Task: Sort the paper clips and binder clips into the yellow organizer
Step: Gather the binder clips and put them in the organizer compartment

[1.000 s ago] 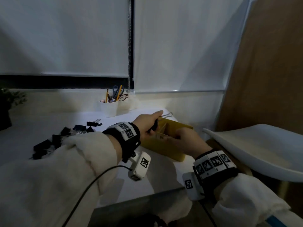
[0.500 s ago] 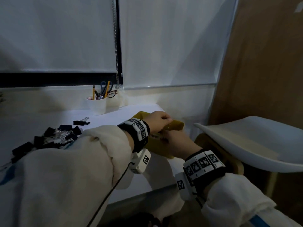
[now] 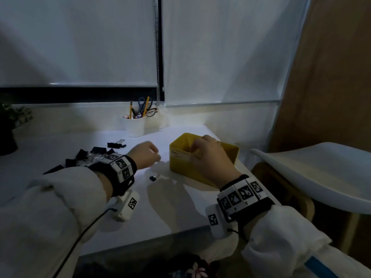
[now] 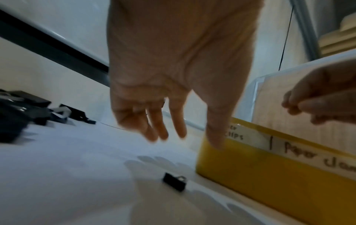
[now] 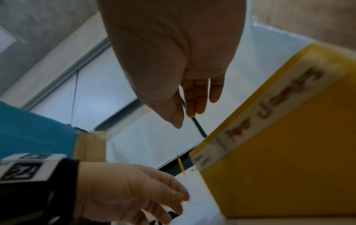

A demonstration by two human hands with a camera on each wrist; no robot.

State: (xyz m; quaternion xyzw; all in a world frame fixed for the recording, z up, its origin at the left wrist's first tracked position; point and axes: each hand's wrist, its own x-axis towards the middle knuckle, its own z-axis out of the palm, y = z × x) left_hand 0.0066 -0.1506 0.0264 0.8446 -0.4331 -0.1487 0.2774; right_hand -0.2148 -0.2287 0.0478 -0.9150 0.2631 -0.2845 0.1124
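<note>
The yellow organizer (image 3: 180, 167) (image 4: 260, 175) (image 5: 289, 152) stands near the white table's right edge, with handwritten paper labels on its front wall. My right hand (image 3: 202, 151) (image 5: 185, 118) hovers over its near rim, fingers hanging fairly straight, and I see nothing in them. My left hand (image 3: 154, 157) (image 4: 190, 137) hangs relaxed and empty above the table, just left of the organizer. A small black binder clip (image 3: 153, 178) (image 4: 175, 181) lies on the table below it. A pile of black binder clips (image 3: 88, 157) (image 4: 19, 115) sits further left.
A white cup (image 3: 135, 125) with pencils and scissors stands at the back by the wall. A white chair (image 3: 321, 173) is close to the table's right side. A dark plant (image 3: 8, 125) sits far left. The table's front edge (image 3: 140, 243) runs under my wrists.
My left hand has pulled back leftward from over the organizer and now hangs empty. My right hand has left the organizer's near wall and sits over the rim.
</note>
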